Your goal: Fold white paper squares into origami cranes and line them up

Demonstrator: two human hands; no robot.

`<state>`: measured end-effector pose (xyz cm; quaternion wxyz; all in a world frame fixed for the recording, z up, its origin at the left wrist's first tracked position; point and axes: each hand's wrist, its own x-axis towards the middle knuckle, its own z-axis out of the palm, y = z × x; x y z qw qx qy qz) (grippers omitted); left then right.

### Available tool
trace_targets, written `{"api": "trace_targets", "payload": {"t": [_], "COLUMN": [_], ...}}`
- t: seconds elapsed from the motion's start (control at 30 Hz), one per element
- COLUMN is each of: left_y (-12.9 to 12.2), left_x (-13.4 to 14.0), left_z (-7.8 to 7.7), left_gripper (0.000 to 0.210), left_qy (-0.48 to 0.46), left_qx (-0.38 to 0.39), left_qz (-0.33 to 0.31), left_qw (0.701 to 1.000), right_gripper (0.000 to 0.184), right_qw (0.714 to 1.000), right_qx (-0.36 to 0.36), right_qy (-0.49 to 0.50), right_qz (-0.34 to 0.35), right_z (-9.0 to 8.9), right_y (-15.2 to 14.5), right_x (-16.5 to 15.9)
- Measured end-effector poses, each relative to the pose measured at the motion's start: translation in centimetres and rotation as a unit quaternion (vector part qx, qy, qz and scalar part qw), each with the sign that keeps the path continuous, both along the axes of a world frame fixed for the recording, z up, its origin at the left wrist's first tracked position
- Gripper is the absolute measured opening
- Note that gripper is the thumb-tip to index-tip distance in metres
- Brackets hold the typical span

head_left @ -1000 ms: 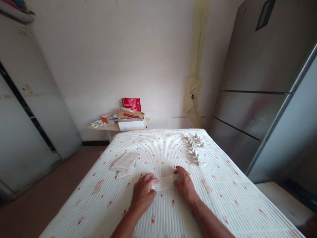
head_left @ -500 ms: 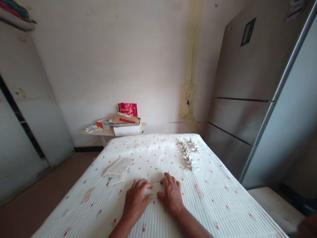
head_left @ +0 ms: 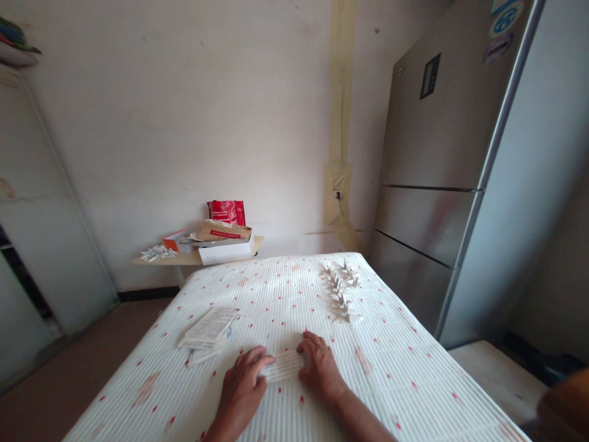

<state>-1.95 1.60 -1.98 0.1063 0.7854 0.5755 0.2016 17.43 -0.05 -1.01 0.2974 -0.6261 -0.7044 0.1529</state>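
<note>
Down at six o'clock, the left hand (head_left: 242, 383) and right hand (head_left: 321, 371) bracket a paper slip (head_left: 283, 366), thumbs slightly parted from forefingers; pinching or just pressing, can't tell. Looks like flattening or creasing, calling for aligned edges, even pressure. Beyond: paper stack (head_left: 209, 328) at ten, folded figures (head_left: 339, 291) at one.

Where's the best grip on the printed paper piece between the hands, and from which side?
Probably the two short ends, one hand from each side. The printed paper piece lies low on the ribbed cover, longer sideways than front to back, so end grips leave its middle uncovered. The left hand and right hand are at those ends.
</note>
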Motion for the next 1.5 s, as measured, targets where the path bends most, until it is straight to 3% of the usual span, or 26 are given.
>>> {"api": "trace_targets", "payload": {"t": [0.3,0.53,0.9,1.2,1.33,1.5], "left_y": [0.2,-0.2,-0.1,0.1,0.1,-0.2], "left_x": [-0.2,0.6,0.2,0.1,0.1,0.9], "left_z": [-0.6,0.1,-0.1,-0.5,-0.7,-0.2], "left_gripper": [0.056,0.029,0.047,0.050,0.038,0.051], "left_qy": [0.004,-0.011,-0.006,-0.004,-0.021,0.014], "left_qx": [0.005,0.024,0.003,0.033,0.059,0.030], "left_qz": [-0.009,0.001,-0.008,-0.011,-0.017,0.031], "left_qw": [1.000,1.000,1.000,0.999,0.998,0.999], "right_gripper": [0.044,0.030,0.048,0.057,0.049,0.053], "right_qw": [0.998,0.999,1.000,0.984,0.989,0.998], "right_qx": [0.033,0.028,-0.008,0.120,0.131,0.058], "right_qy": [0.053,0.022,-0.007,0.127,0.059,-0.015], "right_qz": [0.009,-0.028,-0.018,-0.030,-0.030,0.005], "right_z": [-0.6,0.1,0.0,-0.7,-0.4,0.1], "right_y": [0.4,-0.5,-0.3,0.6,0.7,0.7], "right_x": [0.6,-0.8,-0.4,0.7,0.4,-0.2]}}
